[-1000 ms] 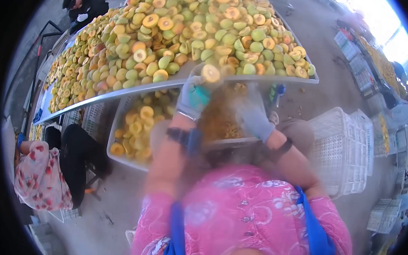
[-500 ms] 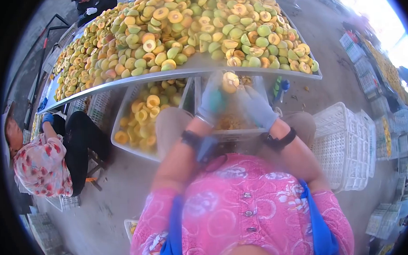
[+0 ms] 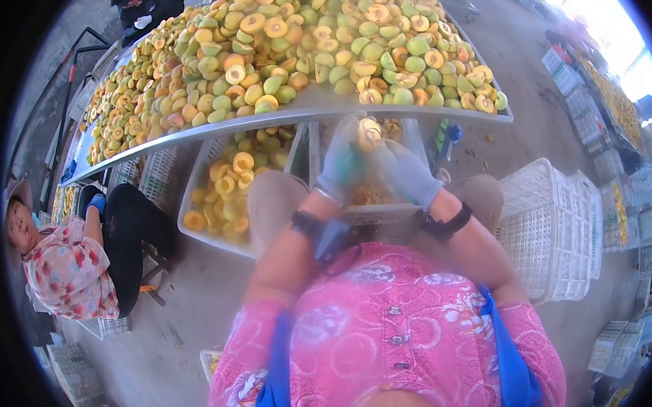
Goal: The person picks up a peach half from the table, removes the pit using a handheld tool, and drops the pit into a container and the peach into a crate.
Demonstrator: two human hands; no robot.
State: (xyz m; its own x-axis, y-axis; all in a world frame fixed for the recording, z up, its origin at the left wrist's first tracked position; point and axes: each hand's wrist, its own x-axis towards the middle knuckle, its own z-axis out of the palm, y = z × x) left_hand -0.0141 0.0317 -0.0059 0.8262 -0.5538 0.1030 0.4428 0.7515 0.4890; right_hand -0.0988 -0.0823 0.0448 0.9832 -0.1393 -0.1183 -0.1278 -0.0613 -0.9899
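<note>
A peach half (image 3: 369,133), its cut yellow face showing, sits in the fingers of my left hand (image 3: 342,163), which wears a pale glove with a green patch. Beside it, my gloved right hand (image 3: 406,169) has its fingers drawn together against the fruit. Whatever those fingers may hold is hidden by blur. Both hands are over a white crate (image 3: 419,145) with brownish-yellow bits in it, below the front edge of a metal table (image 3: 293,119). Halved peaches (image 3: 261,61) are heaped on that table.
Left of my hands, a white crate (image 3: 187,188) holds yellow peach halves. Stacked white crates (image 3: 549,230) stand at my right. A green and blue object (image 3: 448,136) is near the table edge. One person (image 3: 70,269) sits at the left; another (image 3: 150,7) is at the far side.
My right fingers have come closer against the peach half, which has turned slightly in my left hand. The person at the left has raised their head.
</note>
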